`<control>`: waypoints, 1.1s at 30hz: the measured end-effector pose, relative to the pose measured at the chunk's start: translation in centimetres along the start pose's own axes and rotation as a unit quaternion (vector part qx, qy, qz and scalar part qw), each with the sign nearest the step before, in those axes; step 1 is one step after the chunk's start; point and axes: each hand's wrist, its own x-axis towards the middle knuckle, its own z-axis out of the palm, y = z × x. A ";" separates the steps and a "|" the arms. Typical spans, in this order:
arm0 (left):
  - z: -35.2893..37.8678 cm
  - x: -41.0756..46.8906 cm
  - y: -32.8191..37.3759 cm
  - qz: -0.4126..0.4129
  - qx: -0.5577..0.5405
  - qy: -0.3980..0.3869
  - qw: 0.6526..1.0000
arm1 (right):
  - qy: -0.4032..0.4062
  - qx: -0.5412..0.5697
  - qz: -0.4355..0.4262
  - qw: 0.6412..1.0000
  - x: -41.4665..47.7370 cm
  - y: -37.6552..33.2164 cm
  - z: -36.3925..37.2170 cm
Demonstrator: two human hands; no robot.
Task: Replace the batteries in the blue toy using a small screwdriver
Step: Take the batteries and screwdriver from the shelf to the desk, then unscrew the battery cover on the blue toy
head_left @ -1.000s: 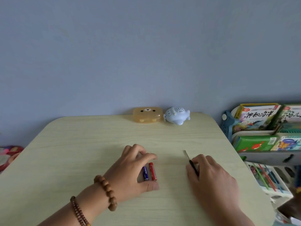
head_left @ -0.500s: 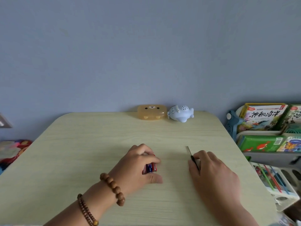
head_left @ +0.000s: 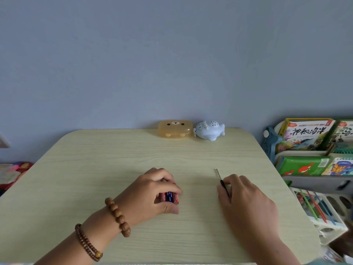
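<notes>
The pale blue plane-shaped toy (head_left: 209, 130) stands at the far edge of the light wooden table (head_left: 95, 169), against the wall. My left hand (head_left: 152, 192) sits mid-table, its fingers and thumb curled round a small bunch of red and blue batteries (head_left: 169, 197) lying on the tabletop. To the right, my right hand (head_left: 246, 201) holds the small screwdriver (head_left: 221, 180) low on the table, the thin metal tip pointing away from me and the black handle mostly hidden under my fingers.
An amber bear-face box (head_left: 175, 129) stands left of the toy. A rack of children's books (head_left: 309, 148) and a white bin of coloured sticks (head_left: 317, 207) sit past the table's right edge. Colourful fabric (head_left: 13, 173) lies off the left edge.
My left hand has closed over the batteries, which lay loose side by side a second ago, and gathered them into a bunch. My right hand stayed on the screwdriver.
</notes>
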 end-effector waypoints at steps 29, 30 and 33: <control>-0.1 0.3 -0.2 -0.001 -0.018 -0.012 1.000 | -0.097 0.045 -0.178 0.978 20.1 -0.3 -1.6; -0.1 0.4 -0.3 0.002 -0.020 -0.013 1.000 | -0.118 0.035 -0.184 0.975 20.7 -0.2 -1.0; -0.1 0.5 -0.5 0.000 -0.027 -0.020 0.999 | -0.145 0.010 -0.198 0.969 21.6 0.0 0.6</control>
